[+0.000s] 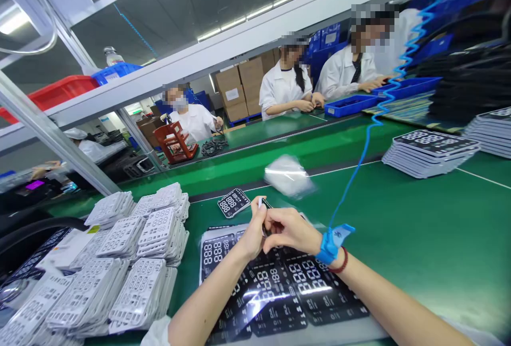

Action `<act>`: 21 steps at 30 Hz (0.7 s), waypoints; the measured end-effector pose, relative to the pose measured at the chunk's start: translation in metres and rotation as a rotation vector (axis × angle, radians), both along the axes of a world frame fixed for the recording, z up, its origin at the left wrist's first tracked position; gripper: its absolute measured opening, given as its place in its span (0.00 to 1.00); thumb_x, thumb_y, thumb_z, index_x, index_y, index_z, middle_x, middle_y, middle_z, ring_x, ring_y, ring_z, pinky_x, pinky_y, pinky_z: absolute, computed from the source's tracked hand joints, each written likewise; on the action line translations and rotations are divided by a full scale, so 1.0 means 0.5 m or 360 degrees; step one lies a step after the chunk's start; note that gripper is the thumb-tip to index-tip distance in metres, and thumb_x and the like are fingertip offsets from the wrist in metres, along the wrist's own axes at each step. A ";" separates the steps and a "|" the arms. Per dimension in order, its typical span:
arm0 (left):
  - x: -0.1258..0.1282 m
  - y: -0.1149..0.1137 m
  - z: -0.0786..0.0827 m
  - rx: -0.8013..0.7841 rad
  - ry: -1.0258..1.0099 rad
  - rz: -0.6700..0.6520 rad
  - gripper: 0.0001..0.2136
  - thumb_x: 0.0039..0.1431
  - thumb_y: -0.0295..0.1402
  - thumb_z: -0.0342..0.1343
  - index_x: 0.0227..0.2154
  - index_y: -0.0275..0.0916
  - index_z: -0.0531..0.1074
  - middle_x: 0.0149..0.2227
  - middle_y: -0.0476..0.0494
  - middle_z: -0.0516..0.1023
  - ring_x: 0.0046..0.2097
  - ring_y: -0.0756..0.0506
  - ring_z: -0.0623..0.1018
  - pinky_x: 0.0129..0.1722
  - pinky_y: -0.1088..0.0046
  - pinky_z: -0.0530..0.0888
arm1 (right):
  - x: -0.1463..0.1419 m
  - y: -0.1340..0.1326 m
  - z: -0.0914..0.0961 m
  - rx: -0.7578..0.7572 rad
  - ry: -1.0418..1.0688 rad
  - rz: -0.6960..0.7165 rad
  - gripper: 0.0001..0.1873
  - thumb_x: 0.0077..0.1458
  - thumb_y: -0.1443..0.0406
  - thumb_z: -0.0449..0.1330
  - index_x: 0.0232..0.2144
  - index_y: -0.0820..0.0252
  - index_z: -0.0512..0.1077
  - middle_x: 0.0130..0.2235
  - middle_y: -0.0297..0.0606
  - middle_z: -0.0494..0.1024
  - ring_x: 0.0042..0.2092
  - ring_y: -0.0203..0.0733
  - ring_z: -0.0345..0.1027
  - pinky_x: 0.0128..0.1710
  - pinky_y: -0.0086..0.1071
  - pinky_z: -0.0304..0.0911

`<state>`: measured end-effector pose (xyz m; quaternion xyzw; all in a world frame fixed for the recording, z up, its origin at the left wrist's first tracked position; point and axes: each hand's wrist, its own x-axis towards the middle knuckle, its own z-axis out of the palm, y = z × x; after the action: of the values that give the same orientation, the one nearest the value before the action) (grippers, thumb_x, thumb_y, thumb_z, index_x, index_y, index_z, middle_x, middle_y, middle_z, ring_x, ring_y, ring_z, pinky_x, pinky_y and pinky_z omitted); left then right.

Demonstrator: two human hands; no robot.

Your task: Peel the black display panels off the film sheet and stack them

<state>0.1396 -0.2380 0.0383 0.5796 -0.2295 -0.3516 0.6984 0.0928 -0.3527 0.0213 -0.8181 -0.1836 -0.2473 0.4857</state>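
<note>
My left hand is closed, its thumb and fingers pinching a small dark panel with a white edge, mostly hidden by the hands. Against it, my right hand has its fingers bent round the same spot, and a blue wrist strap with a coiled cord sits on that wrist. Under both hands lies a sheet of black display films printed with white digits, glossy and partly covered by my forearms. Just beyond, a single black display film rests on the green bench.
Stacks of white display panels crowd the left side. A pile of black-faced panels stands at the right. Clear plastic wrap lies ahead. The blue coiled cord crosses the view. Co-workers in white coats sit across the bench.
</note>
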 end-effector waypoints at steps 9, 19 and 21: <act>0.001 -0.003 0.008 0.0065 0.0124 -0.0115 0.34 0.46 0.56 0.57 0.50 0.47 0.50 0.29 0.52 0.63 0.30 0.47 0.73 0.19 0.80 0.64 | 0.009 -0.011 -0.001 0.0220 0.0229 0.0031 0.33 0.36 0.38 0.61 0.14 0.61 0.57 0.16 0.26 0.57 0.21 0.29 0.46 0.19 0.26 0.44; 0.008 -0.014 0.011 0.0188 0.0279 -0.0095 0.28 0.49 0.54 0.55 0.49 0.50 0.53 0.38 0.48 0.66 0.32 0.47 0.75 0.23 0.73 0.72 | 0.011 -0.018 0.001 0.0219 0.0326 -0.0034 0.31 0.41 0.40 0.60 0.15 0.60 0.56 0.17 0.27 0.56 0.21 0.30 0.47 0.20 0.26 0.45; 0.017 -0.013 0.015 0.0183 0.0296 -0.0036 0.26 0.50 0.52 0.56 0.48 0.50 0.55 0.37 0.48 0.67 0.32 0.45 0.75 0.24 0.70 0.73 | 0.014 -0.023 0.001 0.0131 0.0248 -0.0028 0.28 0.51 0.43 0.54 0.18 0.60 0.58 0.19 0.29 0.61 0.22 0.32 0.51 0.22 0.26 0.49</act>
<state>0.1480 -0.2446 0.0459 0.5809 -0.1496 -0.4242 0.6784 0.1000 -0.3643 0.0217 -0.8157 -0.1279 -0.1946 0.5296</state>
